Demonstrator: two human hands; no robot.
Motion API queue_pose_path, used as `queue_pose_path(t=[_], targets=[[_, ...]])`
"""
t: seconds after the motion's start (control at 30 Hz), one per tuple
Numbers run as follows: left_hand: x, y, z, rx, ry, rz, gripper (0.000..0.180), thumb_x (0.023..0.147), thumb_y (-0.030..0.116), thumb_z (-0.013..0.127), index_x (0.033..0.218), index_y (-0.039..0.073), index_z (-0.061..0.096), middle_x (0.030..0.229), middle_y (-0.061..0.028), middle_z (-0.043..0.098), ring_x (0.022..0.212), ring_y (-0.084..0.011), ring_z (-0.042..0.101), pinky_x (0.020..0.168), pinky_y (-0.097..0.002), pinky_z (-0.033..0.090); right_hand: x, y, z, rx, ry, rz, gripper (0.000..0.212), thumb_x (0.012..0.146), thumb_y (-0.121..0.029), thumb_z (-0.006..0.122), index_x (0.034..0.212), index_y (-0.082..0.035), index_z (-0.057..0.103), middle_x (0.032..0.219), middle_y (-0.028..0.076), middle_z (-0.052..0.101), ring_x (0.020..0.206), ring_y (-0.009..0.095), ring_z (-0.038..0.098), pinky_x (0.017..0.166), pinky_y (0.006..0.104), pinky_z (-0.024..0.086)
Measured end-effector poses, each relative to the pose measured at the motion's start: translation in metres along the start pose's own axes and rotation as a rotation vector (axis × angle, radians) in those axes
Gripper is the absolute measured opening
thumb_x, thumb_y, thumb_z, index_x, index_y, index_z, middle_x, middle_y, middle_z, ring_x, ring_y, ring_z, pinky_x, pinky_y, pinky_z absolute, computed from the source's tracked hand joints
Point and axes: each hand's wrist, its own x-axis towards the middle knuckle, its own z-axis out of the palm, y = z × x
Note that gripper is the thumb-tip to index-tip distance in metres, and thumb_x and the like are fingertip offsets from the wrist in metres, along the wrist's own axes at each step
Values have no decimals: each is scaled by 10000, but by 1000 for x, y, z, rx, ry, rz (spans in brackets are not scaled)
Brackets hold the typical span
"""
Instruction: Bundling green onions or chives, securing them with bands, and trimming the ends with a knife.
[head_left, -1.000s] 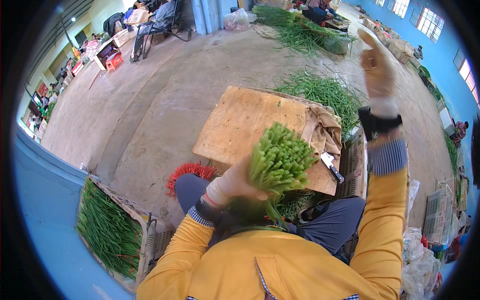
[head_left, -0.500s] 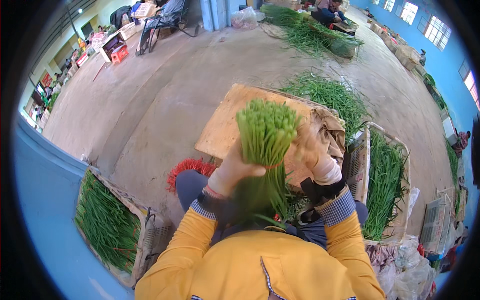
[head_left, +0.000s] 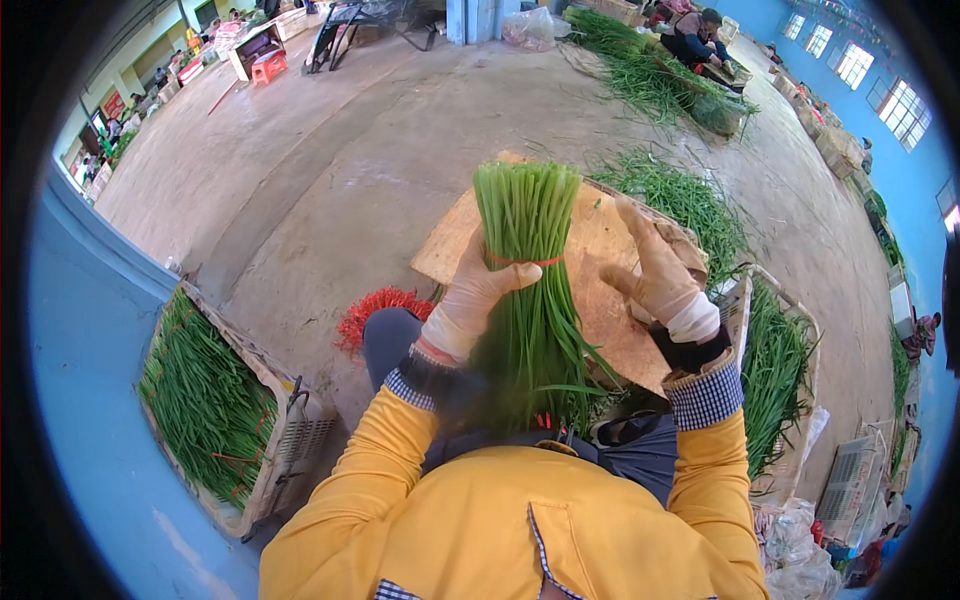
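Observation:
A thick bundle of green leafy stalks, like garlic chives [head_left: 525, 225], stands upright in front of me, cut ends up, leaves hanging toward my lap. A red band [head_left: 535, 262] circles it below the pale ends. My left hand [head_left: 478, 295], gloved, is wrapped round the bundle at the band, thumb across the front. To the right of the bundle, apart from it, my gloved right hand [head_left: 655, 268] is open with fingers and thumb spread and nothing in it. Beneath both lies a wooden board [head_left: 603, 330]; a brown cloth [head_left: 690, 255] sits by its right edge.
Left stands a crate [head_left: 300, 440] of banded greens; right, another crate [head_left: 805, 400] holds loose greens. Red bands [head_left: 375, 315] lie in a heap by my left knee. Loose greens [head_left: 680, 200] cover the floor beyond the board. A person [head_left: 700, 40] sits farther off beside more greens.
The bundle has turned more upright, with its cut ends now facing up and squarer. My right hand has moved right, away from the bundle, with its fingers spread. My left hand keeps its grip.

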Motion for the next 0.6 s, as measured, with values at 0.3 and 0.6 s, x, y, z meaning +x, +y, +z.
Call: queue_pose_path(t=[0.3, 0.6], targets=[[66, 79, 23, 224, -132, 255, 596, 730, 116, 762, 1225, 1, 452, 1107, -104, 619, 1009, -212, 608, 850, -332, 512, -1, -35, 60, 1154, -272, 155, 834, 756, -46, 705, 1412, -35, 190, 1222, 156, 528, 1099, 221, 529, 914, 324, 446], [126, 126, 73, 762, -103, 770, 603, 711, 287, 769, 1193, 49, 497, 968, -116, 632, 843, -212, 625, 726, -312, 524, -100, 46, 60, 238, -600, 163, 473, 812, -212, 627, 1218, -19, 481, 931, 167, 643, 871, 262, 630, 736, 349, 502]])
